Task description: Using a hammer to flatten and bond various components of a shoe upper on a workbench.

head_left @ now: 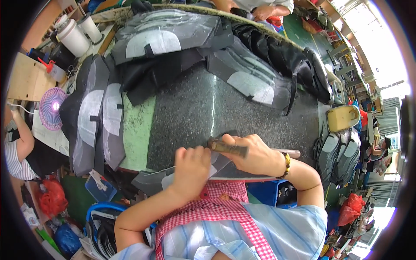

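Note:
In my right hand (251, 157) is a hammer (228, 147) with a worn brown head; its pale handle sticks out past my wrist. The fingers are wrapped round it, and the head is just right of my left hand. My left hand (190, 171) is closed, fingers curled down onto a dark grey panel (149, 182) with a light grey patch, at the table's near edge. What its fingertips pinch is partly hidden. Both hands are over the near edge of the speckled dark work surface (186, 117).
Similar grey panels lie stacked at the left (89, 117), the back (169, 32) and the right back (253, 78). Black folded material (277, 52) lines the far edge. A pink fan (53, 108) and a white canister (73, 37) stand left. Another person's hand (263, 13) is across the table.

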A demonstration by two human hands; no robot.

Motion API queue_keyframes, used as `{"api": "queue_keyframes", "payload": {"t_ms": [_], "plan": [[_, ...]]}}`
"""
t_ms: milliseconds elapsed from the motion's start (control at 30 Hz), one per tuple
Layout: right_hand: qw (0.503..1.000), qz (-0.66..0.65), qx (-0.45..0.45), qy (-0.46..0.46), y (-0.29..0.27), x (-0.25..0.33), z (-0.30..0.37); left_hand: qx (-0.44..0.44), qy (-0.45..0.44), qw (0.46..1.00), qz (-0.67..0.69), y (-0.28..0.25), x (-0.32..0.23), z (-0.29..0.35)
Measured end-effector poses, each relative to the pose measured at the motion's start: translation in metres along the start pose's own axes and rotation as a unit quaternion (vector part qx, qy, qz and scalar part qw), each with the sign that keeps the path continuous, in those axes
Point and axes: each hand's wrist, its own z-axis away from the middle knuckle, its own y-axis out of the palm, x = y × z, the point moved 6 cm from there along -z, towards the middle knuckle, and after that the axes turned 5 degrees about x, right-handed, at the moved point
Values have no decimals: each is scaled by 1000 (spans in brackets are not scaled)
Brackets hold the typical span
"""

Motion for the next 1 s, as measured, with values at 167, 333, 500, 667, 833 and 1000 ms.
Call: {"api": "queue_keyframes", "payload": {"t_ms": [167,333,500,667,833,1000], "plan": [[997,-36,-72,21,2,-15,-5,-36,-5,993,116,-6,15,8],[994,59,-44,-81,2,11,-2,-63,-2,986,154,-4,19,3],[990,102,-97,28,-31,-20,14,-72,22,987,139,22,-1,-54],[987,79,-97,103,-15,-39,34,224,-76,914,331,11,36,-53],[994,40,-96,39,-30,-40,28,41,16,996,73,2,1,-22],[985,47,-158,-55,-26,-21,23,-25,84,987,-132,12,-21,-9]]}}
